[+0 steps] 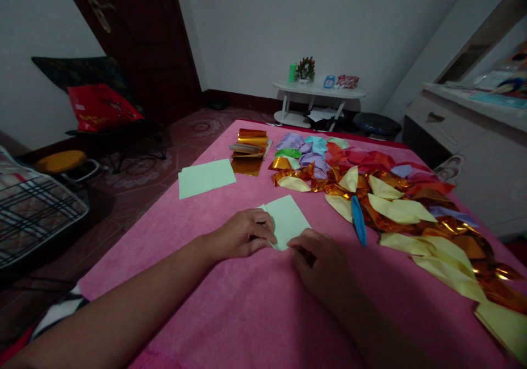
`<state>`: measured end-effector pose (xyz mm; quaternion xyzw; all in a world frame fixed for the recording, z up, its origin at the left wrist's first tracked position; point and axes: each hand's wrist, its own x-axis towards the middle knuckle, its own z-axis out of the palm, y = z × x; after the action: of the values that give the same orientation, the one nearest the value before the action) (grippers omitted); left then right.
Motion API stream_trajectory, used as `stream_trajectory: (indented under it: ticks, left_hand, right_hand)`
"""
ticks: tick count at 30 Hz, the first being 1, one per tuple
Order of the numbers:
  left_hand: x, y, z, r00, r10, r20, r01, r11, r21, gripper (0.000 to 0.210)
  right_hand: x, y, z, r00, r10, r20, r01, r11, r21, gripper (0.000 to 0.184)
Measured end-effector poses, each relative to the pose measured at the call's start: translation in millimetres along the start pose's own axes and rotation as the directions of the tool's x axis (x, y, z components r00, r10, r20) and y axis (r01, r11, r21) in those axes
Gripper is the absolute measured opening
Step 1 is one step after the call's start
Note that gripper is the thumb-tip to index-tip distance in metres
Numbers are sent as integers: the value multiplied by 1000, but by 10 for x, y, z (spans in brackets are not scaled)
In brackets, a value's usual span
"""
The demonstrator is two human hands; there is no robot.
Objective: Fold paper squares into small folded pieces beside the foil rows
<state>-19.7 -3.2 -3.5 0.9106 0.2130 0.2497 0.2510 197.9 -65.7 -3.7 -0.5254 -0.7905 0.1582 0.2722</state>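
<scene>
Desk [230,303] under plush-looking pink
Crinkled, glossy orange foil [366,215] and pointed, matte yellow folds [401,208] crowd its right edge; midway between side edges, a flat pale-green sheet [289,219] is pinched by left fingers [263,231] and right fingers [302,241]

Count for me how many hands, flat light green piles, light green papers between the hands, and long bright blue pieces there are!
Hands: 2, left hand and right hand
Flat light green pile: 1
Light green paper between the hands: 1, layers unclear
Long bright blue piece: 1
Total: 5
</scene>
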Motion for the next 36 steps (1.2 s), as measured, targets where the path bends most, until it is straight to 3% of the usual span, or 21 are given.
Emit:
stream_trajectory:
  ticks: [19, 27, 36]
  left_hand:
    - [10, 30, 6, 1000, -8, -7, 8, 1000, 8, 18]
    - [25, 69, 31, 994, -104, -18, 104, 995, 6, 19]
    - [34, 114, 50, 984, -172, -41, 173, 985, 14, 10]
  right_hand:
    - [21, -4, 5, 1000, 12, -13, -12, 1000, -2, 16]
    - [25, -21, 3, 1000, -22, 14, 22, 1000, 15, 10]
    - [32, -33, 6, 1000, 20, 17, -20, 1000, 19, 6]
